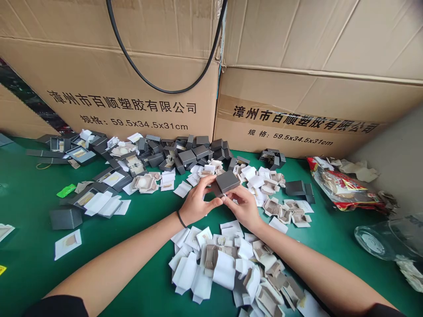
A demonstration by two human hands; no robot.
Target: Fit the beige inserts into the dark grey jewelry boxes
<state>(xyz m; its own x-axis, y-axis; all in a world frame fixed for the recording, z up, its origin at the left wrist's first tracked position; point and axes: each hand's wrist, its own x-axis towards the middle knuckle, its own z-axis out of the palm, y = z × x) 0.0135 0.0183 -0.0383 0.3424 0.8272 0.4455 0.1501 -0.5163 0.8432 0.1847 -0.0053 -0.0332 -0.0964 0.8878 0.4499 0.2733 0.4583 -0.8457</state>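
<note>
Between my two hands a small dark grey box (228, 180) is held above the table, its flat top facing up. My left hand (198, 199) grips its left side, with the thumb along the lower front edge. On the right, my right hand (243, 204) has its fingers closed around the other side, and the two thumbs nearly meet. Below my wrists lies a heap of folded white and grey card inserts (224, 266). Behind the held box, more dark grey boxes (187, 157) are piled up, some open with card inside.
Two big cardboard cartons (139, 79) stand along the back of the green table (132, 251). A black cable (172, 91) hangs in front of them. To the right are a red plastic packet (343, 185) and a clear jar (390, 237). A green wrapper (66, 190) lies left.
</note>
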